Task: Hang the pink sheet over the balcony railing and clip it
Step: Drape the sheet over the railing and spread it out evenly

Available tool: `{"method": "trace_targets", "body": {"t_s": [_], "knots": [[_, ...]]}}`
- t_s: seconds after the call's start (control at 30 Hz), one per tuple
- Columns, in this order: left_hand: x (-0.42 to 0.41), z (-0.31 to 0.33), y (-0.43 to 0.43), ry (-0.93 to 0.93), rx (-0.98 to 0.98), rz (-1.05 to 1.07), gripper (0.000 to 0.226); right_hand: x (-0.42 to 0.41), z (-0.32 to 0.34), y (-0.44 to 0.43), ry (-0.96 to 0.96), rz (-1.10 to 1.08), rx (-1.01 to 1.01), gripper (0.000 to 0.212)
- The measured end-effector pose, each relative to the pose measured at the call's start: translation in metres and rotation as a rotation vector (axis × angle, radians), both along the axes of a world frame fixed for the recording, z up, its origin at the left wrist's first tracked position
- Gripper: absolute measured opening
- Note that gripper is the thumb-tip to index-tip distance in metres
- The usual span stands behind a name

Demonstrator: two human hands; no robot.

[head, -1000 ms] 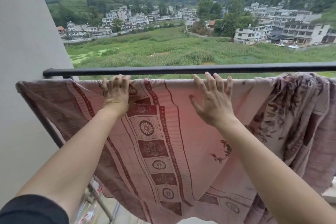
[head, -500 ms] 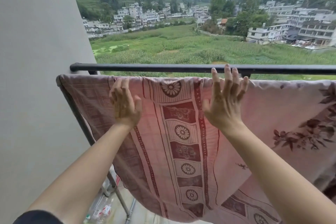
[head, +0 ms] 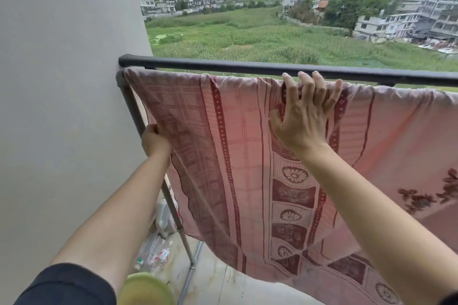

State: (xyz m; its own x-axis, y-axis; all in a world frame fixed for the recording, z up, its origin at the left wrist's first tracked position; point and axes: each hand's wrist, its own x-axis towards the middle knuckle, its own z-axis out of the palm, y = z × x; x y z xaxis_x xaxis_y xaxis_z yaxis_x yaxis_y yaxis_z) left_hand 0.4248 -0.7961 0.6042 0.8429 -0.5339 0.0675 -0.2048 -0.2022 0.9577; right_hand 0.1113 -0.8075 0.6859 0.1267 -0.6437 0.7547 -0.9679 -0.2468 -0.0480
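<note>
The pink sheet [head: 243,156], printed with dark red bands and flower medallions, hangs over a grey rail just below and in front of the black balcony railing [head: 223,65]. Its lower part sags toward the floor. My left hand [head: 155,140] grips the sheet's left side edge, well below the rail and close to the slanted grey frame post [head: 138,121]. My right hand [head: 303,116] lies on the sheet at the top, fingers spread and curled over the covered rail. No clip is in view.
A plain grey wall [head: 64,106] closes the left side. Plastic bottles [head: 155,254] lie on the balcony floor by the post's foot. A yellow-green round object [head: 146,288] sits at the bottom edge. Fields and buildings lie beyond the railing.
My left hand has dropped from the top of the sheet down to its left edge and closed on it. The view has swung left, and my right hand stays at the top.
</note>
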Motion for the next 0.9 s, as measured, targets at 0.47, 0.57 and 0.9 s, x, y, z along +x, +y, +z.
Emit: {"method": "trace_targets", "body": {"t_s": [0.47, 0.57, 0.9], "knots": [[-0.044, 0.051, 0.008, -0.677, -0.144, 0.140, 0.046, -0.035, 0.002, 0.008, 0.067, 0.026, 0.011, 0.079], [-0.101, 0.071, 0.003, -0.913, -0.317, -0.101, 0.046, -0.063, 0.002, 0.015, -0.006, 0.003, 0.016, 0.076], [-0.416, 0.138, -0.053, -1.305, -0.159, -0.719, 0.052, -0.369, 0.045, -0.012, -0.013, -0.291, 0.279, 0.072]]}}
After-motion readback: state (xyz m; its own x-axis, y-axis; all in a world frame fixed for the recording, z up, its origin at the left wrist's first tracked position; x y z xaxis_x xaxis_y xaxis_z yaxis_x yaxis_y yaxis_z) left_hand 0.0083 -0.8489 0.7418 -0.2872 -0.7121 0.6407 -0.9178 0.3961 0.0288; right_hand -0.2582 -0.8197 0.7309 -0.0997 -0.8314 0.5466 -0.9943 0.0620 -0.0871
